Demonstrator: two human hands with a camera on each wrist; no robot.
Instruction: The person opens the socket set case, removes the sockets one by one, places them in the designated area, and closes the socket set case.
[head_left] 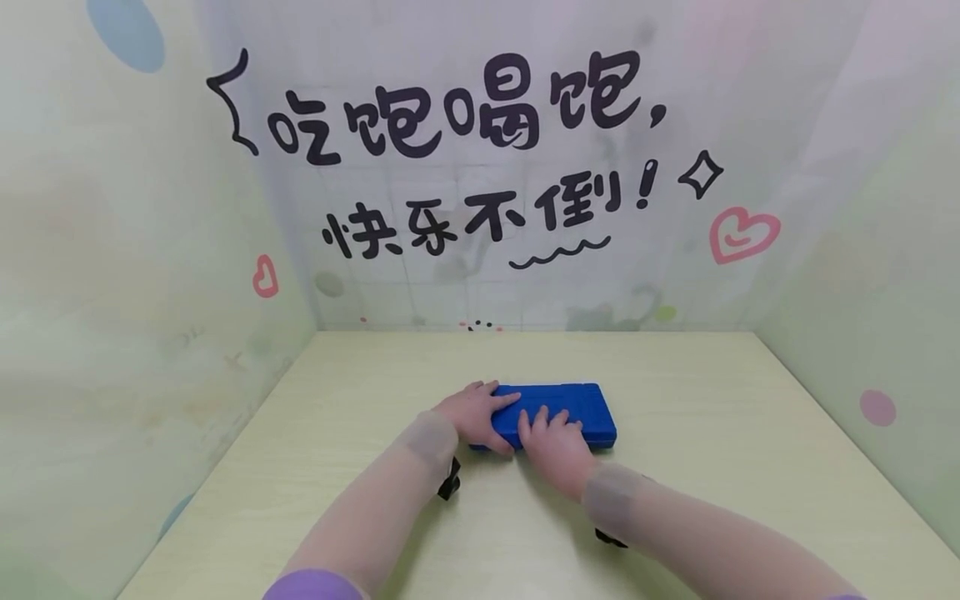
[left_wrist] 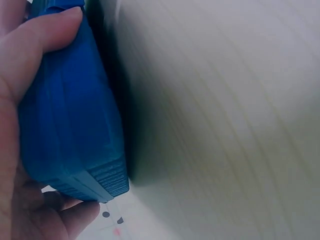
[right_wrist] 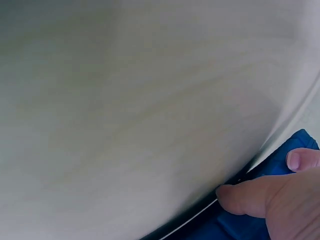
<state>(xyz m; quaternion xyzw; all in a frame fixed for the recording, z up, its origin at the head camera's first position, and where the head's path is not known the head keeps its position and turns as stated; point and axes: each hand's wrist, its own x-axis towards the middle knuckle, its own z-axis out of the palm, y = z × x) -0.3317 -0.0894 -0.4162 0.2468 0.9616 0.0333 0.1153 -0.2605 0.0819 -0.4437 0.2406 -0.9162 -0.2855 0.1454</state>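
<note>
A blue hard plastic case [head_left: 581, 407] lies flat on the table, its long side toward me. My left hand [head_left: 474, 415] grips its left end. The left wrist view shows the thumb on the front side of the case [left_wrist: 80, 110] and fingers around the ribbed end. My right hand [head_left: 558, 450] holds the front edge near the middle, with bent fingers on top. In the right wrist view its thumb [right_wrist: 245, 199] presses at the seam along the edge of the case [right_wrist: 215, 227]. The case looks closed; its contents are hidden.
The pale wooden table [head_left: 697, 417] extends around the case on every side. Behind it stands a white wall [head_left: 450, 292] with black lettering, and patterned side walls [head_left: 135, 317] flank the table. Dark wrist-camera mounts [head_left: 450, 481] sit under the wrists.
</note>
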